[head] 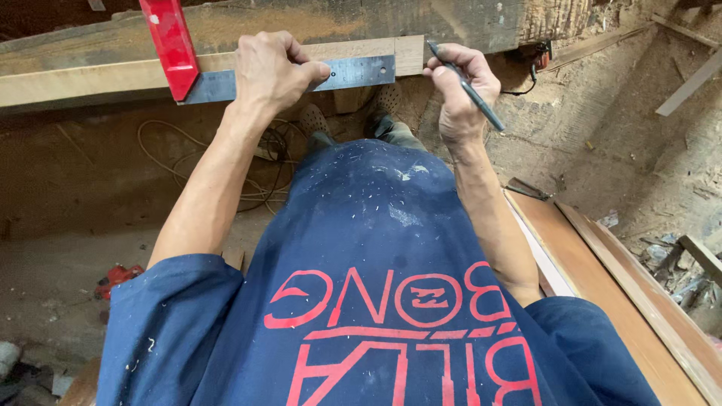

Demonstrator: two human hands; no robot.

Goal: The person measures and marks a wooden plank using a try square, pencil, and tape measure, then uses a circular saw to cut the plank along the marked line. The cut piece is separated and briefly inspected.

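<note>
Far left on the sawdusty floor there's some small red thing, too blurry to ID tbh, and a loose cable snaking under the bench. Up top the red handle of a try square hooks over the light wooden board, w/ its steel blade lying flat along the board's face. Left hand is pressed down on top of that blade, fingers curled over it and clamping it to the wood. Moving right, the right hand is closed round a dark pencil in a writing grip, tip up by the board's end just past the end of the blade, prob touching the wood but can't say 100%. Further right there's a stack of brown planks leaning beside the person's hip and scrap on the ground. Risk imo: if the left hand eases off, the blade pivots on the handle and any line goes out of square; also the pencil tip could skate off the board's end.
</note>
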